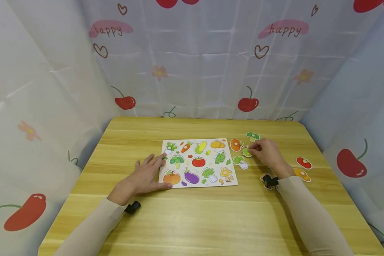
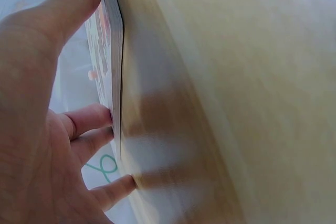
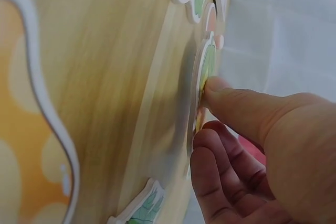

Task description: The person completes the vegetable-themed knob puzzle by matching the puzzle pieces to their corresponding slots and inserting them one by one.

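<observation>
A white wooden puzzle board (image 1: 192, 185) printed with vegetables lies near the middle of the table. My left hand (image 1: 145, 176) rests at its left side with fingers spread; in the left wrist view the thumb and some fingertips touch the board's edge (image 2: 116, 77). To the right of the board my right hand (image 1: 268, 154) pinches a green-and-yellow vegetable puzzle piece (image 1: 247, 152) between thumb and fingers. In the right wrist view that piece (image 3: 208, 61) stands close to the table surface, its lower part partly hidden by the fingers.
Around the right hand lie a pumpkin piece (image 1: 235, 145), a bok choy piece (image 1: 240, 162) and a broccoli piece (image 1: 252, 136). Farther right are a tomato piece (image 1: 304, 163) and a yellow-orange piece (image 1: 302, 175). Another piece (image 1: 265, 183) is partly hidden under the right wrist camera.
</observation>
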